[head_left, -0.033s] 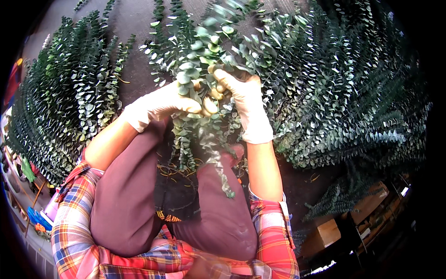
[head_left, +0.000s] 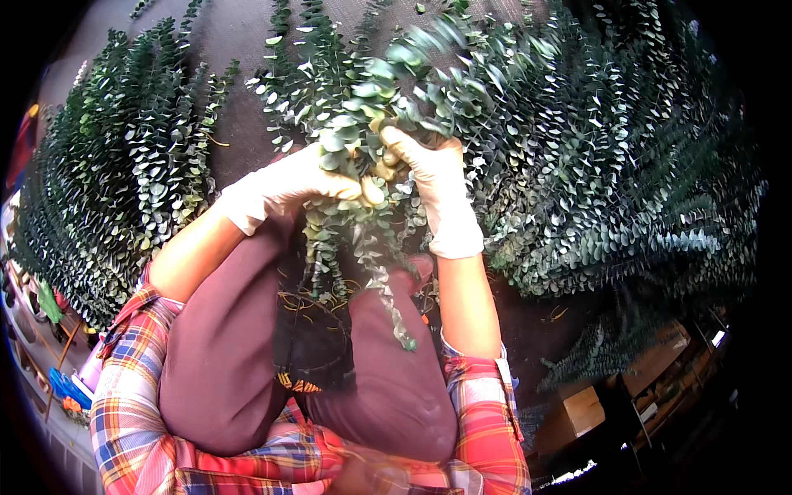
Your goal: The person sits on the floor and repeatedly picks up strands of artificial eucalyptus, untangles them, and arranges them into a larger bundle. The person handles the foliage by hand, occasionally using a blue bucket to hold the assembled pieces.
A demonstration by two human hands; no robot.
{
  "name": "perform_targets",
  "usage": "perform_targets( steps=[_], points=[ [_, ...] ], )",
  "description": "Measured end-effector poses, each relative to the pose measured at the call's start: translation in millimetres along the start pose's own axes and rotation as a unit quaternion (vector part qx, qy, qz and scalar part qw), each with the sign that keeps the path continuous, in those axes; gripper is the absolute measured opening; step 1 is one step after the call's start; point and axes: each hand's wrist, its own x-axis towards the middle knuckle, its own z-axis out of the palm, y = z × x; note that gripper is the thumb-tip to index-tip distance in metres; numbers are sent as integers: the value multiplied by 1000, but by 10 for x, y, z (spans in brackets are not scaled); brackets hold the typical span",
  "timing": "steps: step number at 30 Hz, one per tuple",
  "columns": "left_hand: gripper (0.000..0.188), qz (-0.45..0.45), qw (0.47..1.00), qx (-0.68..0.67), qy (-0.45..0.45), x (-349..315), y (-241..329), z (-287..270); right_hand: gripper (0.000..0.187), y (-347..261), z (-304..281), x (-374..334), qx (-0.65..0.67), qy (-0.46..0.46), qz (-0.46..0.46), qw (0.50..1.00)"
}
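Observation:
Both my hands wear thin pale gloves and meet in front of me around a bunch of eucalyptus stems [head_left: 338, 136]. My left hand [head_left: 301, 180] has its fingers closed on the lower part of the bunch, its thumb near the middle. My right hand [head_left: 431, 173] grips the same bunch from the right, thumb up against the stems. Rounded green leaves fan out above the hands, smeared by motion at the top. A leafy end [head_left: 396, 313] hangs down below them over my right leg. Leaves hide some fingertips.
A large heap of eucalyptus branches [head_left: 577, 165] spreads on my right, and another pile [head_left: 124, 157] lies on my left. More sprigs lie on the dark mat ahead. Yellow bits [head_left: 309, 309] are scattered between my legs. A cardboard box [head_left: 582, 412] stands at the lower right.
The leafy top of the held bunch has swung slightly to the right. Both hands have stayed almost in place.

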Motion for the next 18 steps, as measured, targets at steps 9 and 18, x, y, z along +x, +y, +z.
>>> perform_targets(
  steps=[9,18],
  points=[
    [28,-5,989,-52,141,137,-163,-6,27,395,-330,-434,-307,50,-265,913],
    [29,6,987,26,158,184,-20,339,50,208,-59,-974,-474,-84,-355,801]
  ],
)
